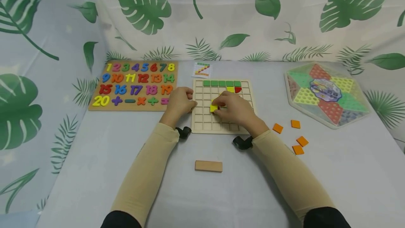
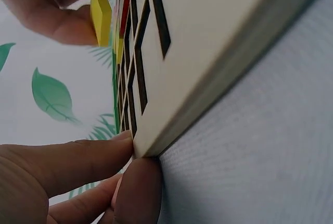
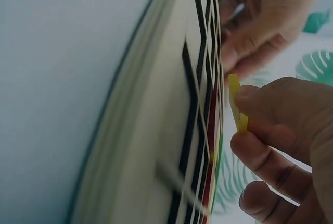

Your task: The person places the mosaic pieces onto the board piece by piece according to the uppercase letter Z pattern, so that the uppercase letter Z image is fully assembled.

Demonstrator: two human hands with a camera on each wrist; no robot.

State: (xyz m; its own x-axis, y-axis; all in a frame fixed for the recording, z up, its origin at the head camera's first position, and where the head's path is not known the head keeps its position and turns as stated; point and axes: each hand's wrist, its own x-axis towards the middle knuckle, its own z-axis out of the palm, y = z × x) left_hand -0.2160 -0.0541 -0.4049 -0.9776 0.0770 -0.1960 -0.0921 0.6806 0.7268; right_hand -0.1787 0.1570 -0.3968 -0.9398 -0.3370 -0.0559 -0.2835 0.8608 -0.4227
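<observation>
A pale wooden grid board [image 1: 202,127] lies flat on the table, with a row of green square tiles [image 1: 222,83] along its top. Below that row sit a yellow tile [image 1: 230,89] and a red piece [image 1: 238,90] with a rounded side. My left hand [image 1: 179,103] pinches the board's left edge between thumb and index finger. Over the middle of the grid, my right hand [image 1: 235,107] pinches a yellow square tile [image 3: 238,104]. The wrist views show this tile tilted and held off the board. My right hand hides some grid cells.
Several orange square tiles [image 1: 295,124] lie loose to the right. A wooden block [image 1: 209,166] is in front of the board. A number puzzle board [image 1: 133,105] stands left, a small pattern card [image 1: 202,69] behind, and a hexagonal tray [image 1: 327,94] at the right.
</observation>
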